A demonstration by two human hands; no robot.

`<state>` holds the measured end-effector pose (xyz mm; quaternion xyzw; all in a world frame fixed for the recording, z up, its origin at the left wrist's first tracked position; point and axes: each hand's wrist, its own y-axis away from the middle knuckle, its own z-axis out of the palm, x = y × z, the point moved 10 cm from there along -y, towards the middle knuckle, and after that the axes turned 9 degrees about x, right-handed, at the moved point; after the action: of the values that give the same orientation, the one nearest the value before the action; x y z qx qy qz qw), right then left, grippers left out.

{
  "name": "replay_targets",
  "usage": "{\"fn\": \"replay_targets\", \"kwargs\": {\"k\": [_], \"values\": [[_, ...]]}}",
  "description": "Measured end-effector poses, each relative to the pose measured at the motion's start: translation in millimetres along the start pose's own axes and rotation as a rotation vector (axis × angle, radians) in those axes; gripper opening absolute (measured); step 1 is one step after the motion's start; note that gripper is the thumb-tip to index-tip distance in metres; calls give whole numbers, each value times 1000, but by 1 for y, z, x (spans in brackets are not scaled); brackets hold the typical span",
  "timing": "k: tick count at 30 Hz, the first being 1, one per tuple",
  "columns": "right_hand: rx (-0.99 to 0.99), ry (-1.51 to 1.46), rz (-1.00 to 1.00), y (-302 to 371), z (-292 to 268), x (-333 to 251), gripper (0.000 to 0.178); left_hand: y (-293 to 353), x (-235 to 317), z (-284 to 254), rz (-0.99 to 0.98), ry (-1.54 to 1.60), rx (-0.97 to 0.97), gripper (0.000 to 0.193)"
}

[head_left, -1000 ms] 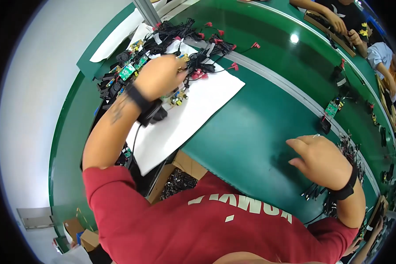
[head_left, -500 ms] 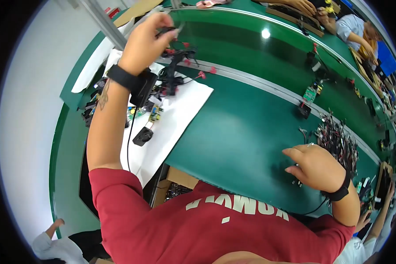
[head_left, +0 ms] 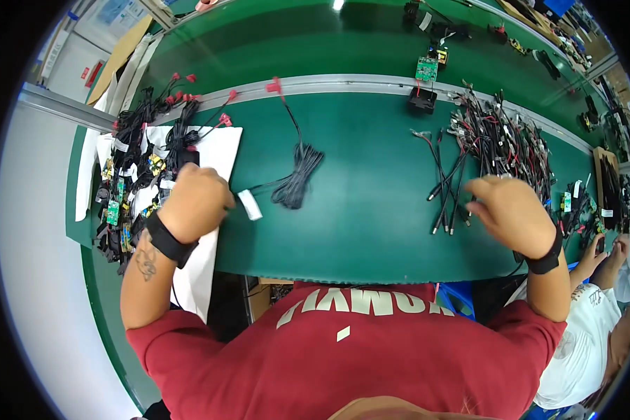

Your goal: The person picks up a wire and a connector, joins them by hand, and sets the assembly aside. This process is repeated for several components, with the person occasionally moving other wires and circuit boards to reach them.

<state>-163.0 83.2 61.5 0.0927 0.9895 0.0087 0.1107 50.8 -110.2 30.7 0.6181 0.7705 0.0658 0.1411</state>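
Observation:
My left hand (head_left: pixel 197 203) is closed on a black cable beside the sheet of white paper (head_left: pixel 225 150). From its fingers the cable runs past a white tag (head_left: pixel 249 205) to a folded bundle of black cable (head_left: pixel 297 178), slightly blurred over the green mat. A thinner lead goes up from this bundle to a red connector (head_left: pixel 274 86). On the right, my right hand (head_left: pixel 518 213) hovers palm down at several loose short black cables (head_left: pixel 442 175). Its thumb and forefinger tips are apart, the other fingers hidden beneath, and no held thing shows.
Cables and small circuit boards (head_left: pixel 122 196) cover the paper at the left. A pile of short cables (head_left: pixel 504 136) lies beyond my right hand. A green board (head_left: pixel 427 68) with a black box (head_left: pixel 421 100) sits by the metal rail (head_left: pixel 343 82). Co-worker's hands (head_left: pixel 602 255) work at far right.
My left hand has come down toward me from the far left, bringing the cable bundle over the mat. The right hand stays near the short cables. The view has turned.

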Motion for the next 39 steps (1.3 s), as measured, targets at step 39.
{"fn": "replay_targets", "kwargs": {"k": [39], "values": [[655,-1229,133,-89,-22,24,12,-122,92,-23,-130,1567,311,25]]}}
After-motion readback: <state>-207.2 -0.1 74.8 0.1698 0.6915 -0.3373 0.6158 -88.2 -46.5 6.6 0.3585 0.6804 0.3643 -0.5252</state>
